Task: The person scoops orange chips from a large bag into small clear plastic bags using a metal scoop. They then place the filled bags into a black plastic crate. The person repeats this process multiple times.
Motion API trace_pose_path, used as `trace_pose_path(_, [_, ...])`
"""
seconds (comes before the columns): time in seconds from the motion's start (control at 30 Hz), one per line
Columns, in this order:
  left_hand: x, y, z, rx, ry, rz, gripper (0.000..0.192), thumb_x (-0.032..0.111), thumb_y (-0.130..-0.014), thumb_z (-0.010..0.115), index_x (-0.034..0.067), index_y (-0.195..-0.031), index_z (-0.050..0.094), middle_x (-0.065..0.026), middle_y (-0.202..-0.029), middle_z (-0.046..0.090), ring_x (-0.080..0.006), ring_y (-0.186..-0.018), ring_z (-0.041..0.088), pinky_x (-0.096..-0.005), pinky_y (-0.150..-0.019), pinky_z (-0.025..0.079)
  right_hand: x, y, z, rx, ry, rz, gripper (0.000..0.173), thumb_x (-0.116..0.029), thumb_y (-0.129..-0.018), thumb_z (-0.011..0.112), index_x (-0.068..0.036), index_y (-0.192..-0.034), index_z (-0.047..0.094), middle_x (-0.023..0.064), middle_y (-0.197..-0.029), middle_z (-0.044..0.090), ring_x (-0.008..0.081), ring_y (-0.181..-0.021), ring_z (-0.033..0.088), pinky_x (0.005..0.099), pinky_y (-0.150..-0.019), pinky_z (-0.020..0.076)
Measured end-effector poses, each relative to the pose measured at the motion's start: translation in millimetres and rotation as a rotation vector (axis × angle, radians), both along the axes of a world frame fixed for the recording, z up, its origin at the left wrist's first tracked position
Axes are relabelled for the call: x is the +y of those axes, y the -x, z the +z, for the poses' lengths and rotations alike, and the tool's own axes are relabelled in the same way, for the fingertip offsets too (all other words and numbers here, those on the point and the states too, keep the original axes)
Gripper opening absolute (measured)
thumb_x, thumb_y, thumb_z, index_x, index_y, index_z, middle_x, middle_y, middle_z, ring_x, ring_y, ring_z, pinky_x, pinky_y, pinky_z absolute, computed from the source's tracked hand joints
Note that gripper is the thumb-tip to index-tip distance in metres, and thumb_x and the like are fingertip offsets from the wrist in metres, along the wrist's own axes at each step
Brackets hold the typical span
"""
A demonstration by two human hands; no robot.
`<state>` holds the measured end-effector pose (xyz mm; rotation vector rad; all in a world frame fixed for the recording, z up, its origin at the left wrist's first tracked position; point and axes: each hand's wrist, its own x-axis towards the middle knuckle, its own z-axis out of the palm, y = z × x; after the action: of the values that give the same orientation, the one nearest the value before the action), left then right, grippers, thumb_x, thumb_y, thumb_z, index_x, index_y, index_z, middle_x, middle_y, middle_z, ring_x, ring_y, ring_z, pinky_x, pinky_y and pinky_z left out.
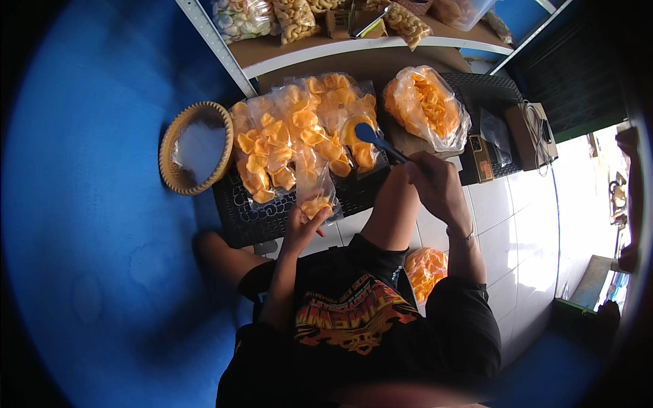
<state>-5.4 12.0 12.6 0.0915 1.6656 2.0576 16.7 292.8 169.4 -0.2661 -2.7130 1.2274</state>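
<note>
My left hand [306, 224] grips a small clear plastic bag [314, 176] with orange crackers at its lower end. In my right hand [433, 178] is the handle of a blue spoon [368, 134], its bowl pointing left over the bagged crackers. Beneath the spoon's bowl shows a round yellow item [350, 131], partly covered; I cannot tell what it is. Several filled clear bags of orange crackers [275, 140] lie heaped on the black table [240, 219]. Right of them stands a large open plastic bag of orange crackers [433, 104].
A wicker basket [166, 153] with clear plastic bags leans at the left by the blue wall. On the right are a smartphone [481, 163], a cardboard box [523, 132] and a coiled cable [535, 122]. A shelf [347, 48] with bagged snacks spans the back. Another cracker bag [426, 275] sits on the floor.
</note>
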Motion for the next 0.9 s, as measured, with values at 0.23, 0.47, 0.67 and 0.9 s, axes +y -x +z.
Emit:
trace_pose_path(0.23, [-12.2,-0.3,-3.0,0.165,0.085,-0.045,0.045,0.016,-0.09,0.07,0.006,-0.131,0.052,-0.0044,-0.101,0.065,-0.0074,-0.079,0.062,-0.0206,-0.051,0.054,-35.5,8.4,5.2,0.03,-0.197,0.334,0.017,-0.011,-0.085,0.067,-0.001,-0.098,0.064,0.0176,-0.08,0.066,0.0357,-0.074,0.066,0.0407,-0.066,0.0503])
trace_pose_path(0.47, [-25.0,4.7,3.1,0.111,-0.023,-0.079,0.044,0.013,-0.089,0.072,0.003,-0.128,0.053,-0.0035,-0.105,0.064,-0.0084,-0.087,0.062,-0.023,-0.06,0.056,-44.4,4.5,19.0,0.164,-0.079,0.245,0.02,-0.012,-0.082,0.071,-0.001,-0.097,0.064,0.0167,-0.075,0.066,0.0355,-0.07,0.067,0.0401,-0.062,0.0512])
trace_pose_path(0.67, [-37.4,8.4,23.1,0.183,-0.13,0.005,0.042,0.007,-0.087,0.073,0.002,-0.125,0.055,-0.0055,-0.109,0.066,-0.0109,-0.094,0.064,-0.0263,-0.069,0.057,-11.5,-3.2,15.2,0.146,0.274,-0.065,0.024,-0.012,-0.097,0.055,0.004,-0.116,0.059,0.0056,-0.086,0.066,0.0055,-0.068,0.055,0.0212,-0.06,0.0445])
trace_pose_path(0.9, [-23.6,-7.4,11.5,0.125,-0.301,-0.191,0.04,-0.005,-0.086,0.066,-0.001,-0.125,0.054,-0.0144,-0.115,0.064,-0.0211,-0.099,0.065,-0.0357,-0.071,0.061,100.8,23.0,-47.2,0.198,0.043,-0.632,0.034,-0.031,-0.088,0.067,0.001,-0.101,0.065,0.0095,-0.08,0.07,0.0199,-0.072,0.065,0.0351,-0.069,0.0505])
